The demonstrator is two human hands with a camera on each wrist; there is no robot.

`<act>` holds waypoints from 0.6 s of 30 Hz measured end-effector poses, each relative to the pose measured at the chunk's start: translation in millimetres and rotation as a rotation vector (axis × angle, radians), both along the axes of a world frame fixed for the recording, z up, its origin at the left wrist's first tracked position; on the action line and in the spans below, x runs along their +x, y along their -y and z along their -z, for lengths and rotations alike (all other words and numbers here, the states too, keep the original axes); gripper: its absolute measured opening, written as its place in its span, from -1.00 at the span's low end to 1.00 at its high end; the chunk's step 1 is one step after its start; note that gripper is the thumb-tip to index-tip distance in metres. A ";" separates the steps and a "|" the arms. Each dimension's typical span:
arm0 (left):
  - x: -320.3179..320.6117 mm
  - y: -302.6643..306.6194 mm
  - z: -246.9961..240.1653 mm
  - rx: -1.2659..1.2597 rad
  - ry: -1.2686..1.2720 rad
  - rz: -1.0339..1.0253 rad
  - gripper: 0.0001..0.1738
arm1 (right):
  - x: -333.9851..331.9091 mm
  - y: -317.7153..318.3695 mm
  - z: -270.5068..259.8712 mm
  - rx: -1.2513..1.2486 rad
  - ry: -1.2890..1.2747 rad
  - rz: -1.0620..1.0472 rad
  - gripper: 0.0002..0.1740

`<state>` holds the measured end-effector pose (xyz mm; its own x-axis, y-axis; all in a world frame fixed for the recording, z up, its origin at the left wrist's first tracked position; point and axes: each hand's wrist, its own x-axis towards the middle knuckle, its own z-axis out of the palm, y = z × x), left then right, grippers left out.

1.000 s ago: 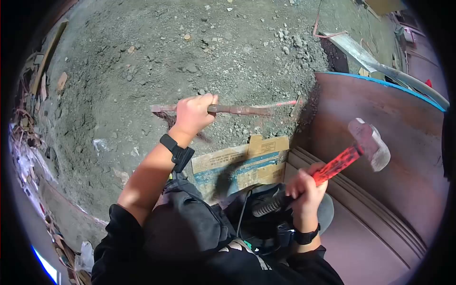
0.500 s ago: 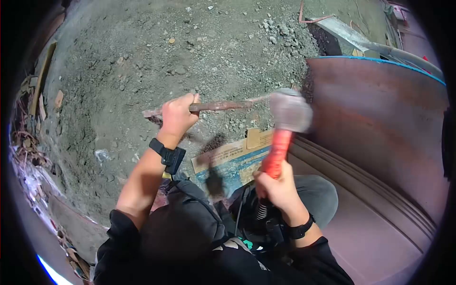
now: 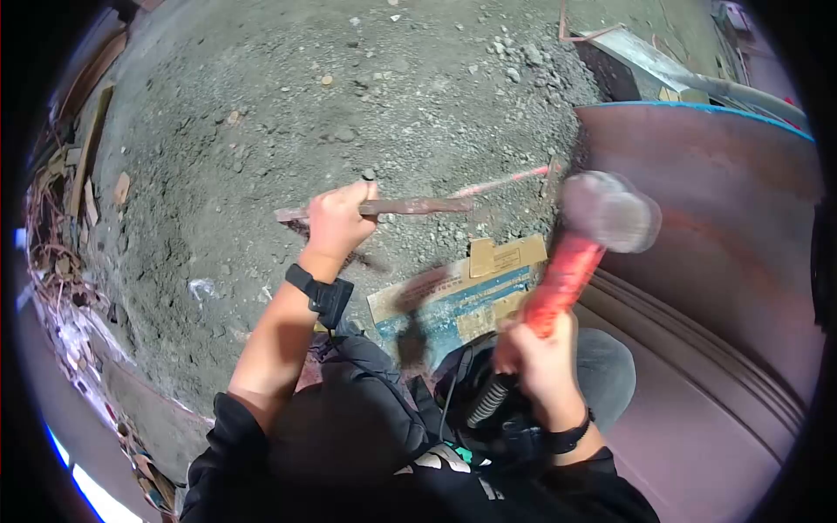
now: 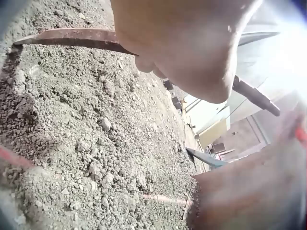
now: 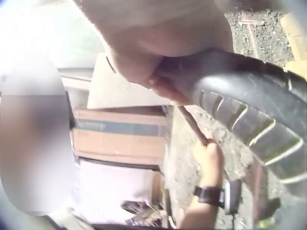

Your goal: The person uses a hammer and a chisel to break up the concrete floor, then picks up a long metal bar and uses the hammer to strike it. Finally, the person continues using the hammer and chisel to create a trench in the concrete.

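Observation:
My left hand point(image 3: 340, 222) grips a rusty steel chisel point(image 3: 414, 207) around its shank, low over the grey rubble ground. The chisel's flat blade point(image 4: 72, 37) points left, its tip right at the dirt in the left wrist view, while the bare rod end points right. My right hand point(image 3: 540, 357) holds a hammer point(image 3: 565, 283) by its handle, the black ribbed grip point(image 5: 249, 110) filling the right wrist view. Its blurred, heavy grey head point(image 3: 610, 213) is up to the right of the chisel's rod end and apart from it.
Flattened cardboard point(image 3: 418, 301) lies in front of my knees. On the right stands a curved brownish panel point(image 3: 697, 174) with a blue edge, beside stacked boards point(image 3: 697, 349). Loose stones point(image 3: 523, 61) lie at the back; wood scraps and debris point(image 3: 61, 261) line the left side.
The hammer swung from the far right to upright nearer the chisel's rod end, then tipped slightly back to the right. My left hand keeps its hold on the chisel.

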<state>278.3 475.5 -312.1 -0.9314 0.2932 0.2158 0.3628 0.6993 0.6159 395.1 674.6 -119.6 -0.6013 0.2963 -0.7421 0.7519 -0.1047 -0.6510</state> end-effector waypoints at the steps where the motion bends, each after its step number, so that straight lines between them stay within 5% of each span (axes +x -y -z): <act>1: 1.0 2.9 2.6 0.009 0.002 0.017 -0.78 | 10.1 8.3 15.0 0.072 0.065 -0.168 -0.90; 5: 1.2 -0.9 9.7 0.006 -0.034 0.014 -0.79 | -9.1 -6.2 -9.1 -0.013 0.020 -0.280 -0.83; 7: 0.2 -1.3 7.3 -0.022 -0.006 0.028 -0.80 | -11.2 -13.5 -24.7 -0.038 0.082 -0.104 -0.84; 9: -0.8 -0.3 12.7 -0.032 -0.014 0.007 -0.82 | -12.8 -25.4 -32.1 0.101 -0.072 0.023 -0.81; 12: 1.4 4.8 16.8 -0.046 -0.002 0.008 -0.85 | -14.1 -19.2 -25.6 -0.025 -0.240 0.287 -0.83; 13: -1.5 3.2 16.5 -0.032 -0.018 -0.005 -0.86 | -9.5 -3.7 -13.3 0.092 -0.149 0.228 -0.89; 14: -2.5 2.9 16.9 -0.032 0.001 -0.010 -0.90 | -2.1 4.9 3.6 0.386 -0.030 -0.117 -0.85; 15: -2.3 3.9 18.4 -0.007 -0.001 -0.021 -0.90 | 7.0 9.5 23.6 0.280 -0.038 -0.366 -0.76; 16: -2.9 5.8 20.8 -0.010 -0.009 -0.040 -0.93 | 3.1 24.6 26.8 -0.012 -0.043 -0.225 -0.76; 18: -3.4 3.9 17.9 -0.043 0.001 -0.057 -0.96 | 8.1 10.1 16.2 -0.147 0.078 -0.241 -0.78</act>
<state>274.9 471.6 -330.0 -0.9470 0.2485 0.2036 0.3212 0.7445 0.5853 403.2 664.5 -135.8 -0.5805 0.0379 -0.8134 0.8139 -0.0057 -0.5810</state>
